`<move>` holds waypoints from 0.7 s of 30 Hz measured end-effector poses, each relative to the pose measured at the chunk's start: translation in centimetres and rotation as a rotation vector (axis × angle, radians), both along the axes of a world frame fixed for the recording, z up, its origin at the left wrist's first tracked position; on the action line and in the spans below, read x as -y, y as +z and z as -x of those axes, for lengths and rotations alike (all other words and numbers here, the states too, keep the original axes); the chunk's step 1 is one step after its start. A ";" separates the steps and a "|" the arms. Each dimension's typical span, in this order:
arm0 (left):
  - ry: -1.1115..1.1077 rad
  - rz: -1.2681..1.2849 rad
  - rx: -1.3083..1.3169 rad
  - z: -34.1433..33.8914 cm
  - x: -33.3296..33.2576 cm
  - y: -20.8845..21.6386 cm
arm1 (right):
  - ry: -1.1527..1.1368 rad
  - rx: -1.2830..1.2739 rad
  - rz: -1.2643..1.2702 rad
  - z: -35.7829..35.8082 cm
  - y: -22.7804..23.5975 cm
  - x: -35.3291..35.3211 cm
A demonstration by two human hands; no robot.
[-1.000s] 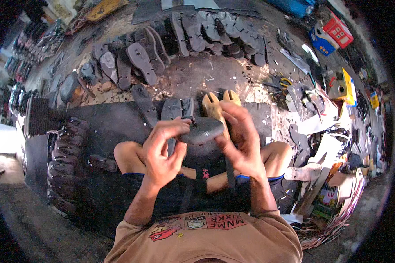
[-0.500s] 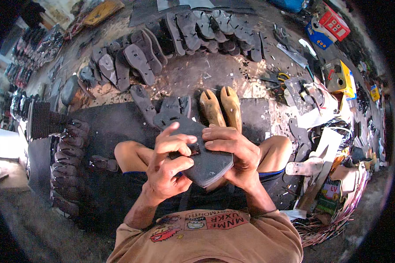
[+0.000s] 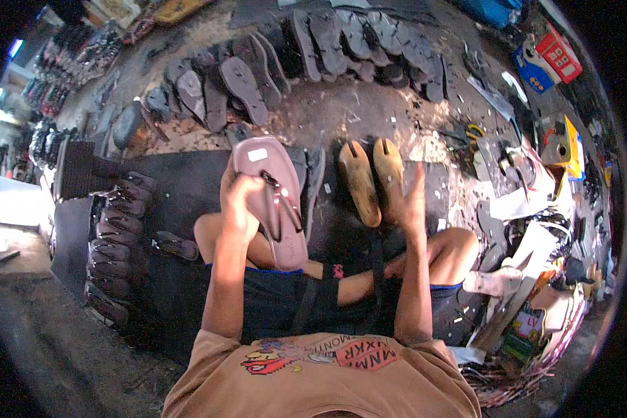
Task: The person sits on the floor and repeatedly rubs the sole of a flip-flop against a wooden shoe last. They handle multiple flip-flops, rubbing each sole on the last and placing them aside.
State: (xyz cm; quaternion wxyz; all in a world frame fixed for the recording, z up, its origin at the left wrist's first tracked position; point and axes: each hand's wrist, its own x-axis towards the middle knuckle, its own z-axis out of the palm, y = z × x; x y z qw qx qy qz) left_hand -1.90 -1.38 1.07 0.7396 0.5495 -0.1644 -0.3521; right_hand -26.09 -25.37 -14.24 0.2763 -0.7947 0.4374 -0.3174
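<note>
- The left hand (image 3: 240, 209) grasps a mauve-brown thong sandal with dark glossy straps (image 3: 289, 237) by its left edge, the thumb on the upper side near the straps and the fingers mostly hidden behind.
- That sandal is held up in front of the left leg, footbed facing the wearer, its broad end pointing away; a small white rectangular sticker (image 3: 257, 154) sits near that end.
- The right hand (image 3: 413, 203) grasps nothing visible; it is raised nearly edge-on, fingers extended and somewhat blurred.
- Just left of it lie two tan, foot-shaped wooden lasts with notched ends (image 3: 359, 187), side by side; whether the hand touches the nearer one is hard to tell from this angle.
- A dark grey flat sole (image 3: 315, 189) lies between the held sandal and the lasts, on a black sheet-like mat (image 3: 181, 171).
- Beside the left knee lies a single dark strapped sandal (image 3: 174, 246), with a packed row of dark brown sandals (image 3: 115, 247) farther left.
- Beyond the mat, many grey soles with dark thong pieces (image 3: 244, 89) form a curved row.
- At far right stands a yellow-sided box (image 3: 573, 148).
</note>
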 end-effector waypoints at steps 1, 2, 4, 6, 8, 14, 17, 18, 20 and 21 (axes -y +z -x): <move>-0.086 0.121 -0.264 -2.7 -1.0 -1.1 | 0.085 -0.305 -0.200 -0.6 -1.6 -1.3; -0.056 0.329 -0.358 -2.3 0.6 -0.9 | 0.119 -0.326 -0.072 -0.7 -2.1 -2.2; -0.048 0.399 -0.420 -2.5 0.8 -1.4 | 0.145 -0.243 -0.107 -0.9 -2.5 -2.1; 0.090 0.492 -0.536 -2.9 0.5 -2.5 | 0.090 0.171 -0.692 -1.2 0.0 -2.6; 0.227 0.519 -0.434 -3.4 0.5 -3.4 | 0.147 0.594 -0.809 1.2 1.1 -2.9; 0.531 0.492 -0.047 -4.5 -1.8 -2.7 | 0.126 0.680 -1.372 4.3 12.5 -13.0; 0.557 0.491 0.127 -3.2 -2.0 -0.9 | 0.155 0.645 -1.507 2.3 14.9 -14.8; 0.541 0.481 0.185 -2.6 -2.1 -0.4 | 0.200 0.572 -1.508 1.9 15.2 -14.5; 0.478 0.479 0.299 -1.8 -1.7 0.1 | 0.357 0.530 -1.259 1.4 15.5 -14.6; 0.450 0.450 0.266 -1.5 -1.3 0.4 | 0.432 0.507 -1.132 0.9 15.7 -14.8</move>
